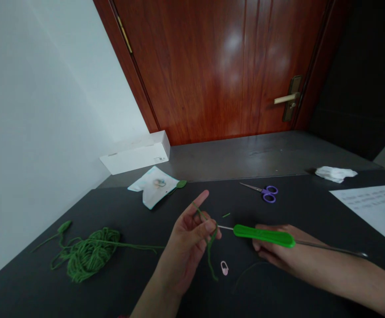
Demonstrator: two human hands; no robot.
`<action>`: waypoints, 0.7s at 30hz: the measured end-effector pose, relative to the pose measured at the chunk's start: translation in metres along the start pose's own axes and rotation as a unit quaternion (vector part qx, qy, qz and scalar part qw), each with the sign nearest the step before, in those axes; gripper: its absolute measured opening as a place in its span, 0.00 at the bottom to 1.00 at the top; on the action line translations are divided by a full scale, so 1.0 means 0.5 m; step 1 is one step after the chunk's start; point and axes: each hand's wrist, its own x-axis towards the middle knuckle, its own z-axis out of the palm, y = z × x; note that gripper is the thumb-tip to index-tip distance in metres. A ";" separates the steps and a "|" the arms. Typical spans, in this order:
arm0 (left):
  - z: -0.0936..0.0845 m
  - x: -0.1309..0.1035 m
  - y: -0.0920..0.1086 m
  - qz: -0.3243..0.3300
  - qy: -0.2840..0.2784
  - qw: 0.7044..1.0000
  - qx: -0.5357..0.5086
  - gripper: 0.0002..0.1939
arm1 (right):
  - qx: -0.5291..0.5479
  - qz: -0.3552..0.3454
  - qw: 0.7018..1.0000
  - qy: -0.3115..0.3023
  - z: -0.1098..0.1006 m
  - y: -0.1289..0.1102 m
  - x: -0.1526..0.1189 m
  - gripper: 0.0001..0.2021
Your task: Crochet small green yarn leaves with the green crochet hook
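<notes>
My left hand pinches green yarn between thumb and fingers, with the index finger raised. At these fingertips ends the thin metal shaft of a crochet hook with a bright green handle. The handle lies in front of my right hand, and its rear rod passes over the wrist. My right hand's fingers are curled behind and below the handle; what they grip is hidden. A dark thin strand curves from near them. A pink stitch marker lies between the hands. Yarn runs left to a green ball.
Purple-handled scissors lie beyond my hands, near a short green yarn scrap. A white packet and green leaf piece are at the back left, before a white box. Tissue and paper lie right.
</notes>
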 end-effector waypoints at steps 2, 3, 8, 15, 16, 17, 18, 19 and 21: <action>0.001 0.000 0.001 -0.003 0.000 1.000 -0.003 0.34 | 0.003 -0.004 1.000 -0.009 -0.015 -0.002 -0.005 0.10; 0.001 -0.001 0.002 -0.005 -0.001 1.000 -0.004 0.34 | 0.004 -0.003 1.000 -0.015 -0.019 -0.005 -0.007 0.11; 0.005 -0.004 0.001 -0.008 -0.003 1.000 -0.012 0.34 | 0.008 0.021 0.999 -0.032 -0.001 -0.023 -0.008 0.12; -0.001 0.001 0.002 -0.010 0.006 1.000 -0.012 0.33 | 0.067 0.052 0.996 -0.020 0.011 -0.019 -0.007 0.08; -0.002 0.001 0.003 -0.009 0.007 1.000 -0.013 0.33 | 0.089 0.059 0.994 -0.011 0.004 -0.015 -0.005 0.08; -0.003 0.002 0.004 -0.009 0.009 1.000 -0.015 0.33 | 0.116 0.067 0.991 -0.002 -0.006 -0.010 -0.001 0.07; -0.004 0.002 0.005 -0.010 0.012 1.000 -0.018 0.33 | 0.148 0.076 0.986 0.005 -0.017 -0.005 0.003 0.06; -0.004 0.003 0.006 -0.010 0.013 1.000 -0.021 0.32 | 0.184 0.085 0.979 0.008 -0.028 0.000 0.007 0.05; -0.004 0.003 0.006 -0.011 0.013 1.000 -0.025 0.32 | 0.268 0.099 0.958 0.007 -0.046 0.008 0.017 0.04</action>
